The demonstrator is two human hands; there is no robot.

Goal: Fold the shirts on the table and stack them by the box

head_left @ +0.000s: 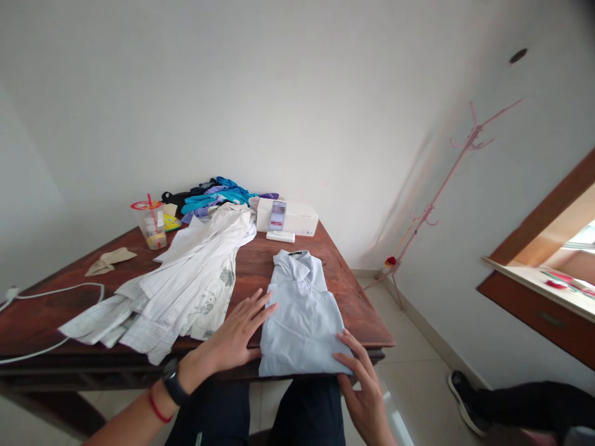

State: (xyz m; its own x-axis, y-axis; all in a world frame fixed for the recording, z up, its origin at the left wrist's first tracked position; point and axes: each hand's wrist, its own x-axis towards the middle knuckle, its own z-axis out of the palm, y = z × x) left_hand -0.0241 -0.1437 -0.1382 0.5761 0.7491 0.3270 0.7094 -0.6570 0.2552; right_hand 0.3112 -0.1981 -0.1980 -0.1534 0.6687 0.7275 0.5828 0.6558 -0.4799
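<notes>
A light blue collared shirt point(300, 325) lies folded into a narrow rectangle at the table's front edge, its collar pointing away from me. My left hand point(239, 328) rests at the shirt's left side, fingers apart, fingertips on the fabric. At the lower right corner is my right hand point(360, 378), its fingers spread over the cloth and the thumb lower, by the table edge. Neither hand is closed on the shirt. Left of it, a long heap of white striped garments point(186, 266) stretches across the table.
On the dark red table point(353, 310) are a white box point(297, 220), a phone point(277, 217), a lidded cup point(154, 229), coloured clothes point(223, 195), a beige cloth point(109, 260) and a white cable point(60, 291). A pink coat rack point(437, 198) and a person's shoe point(467, 402) are at right.
</notes>
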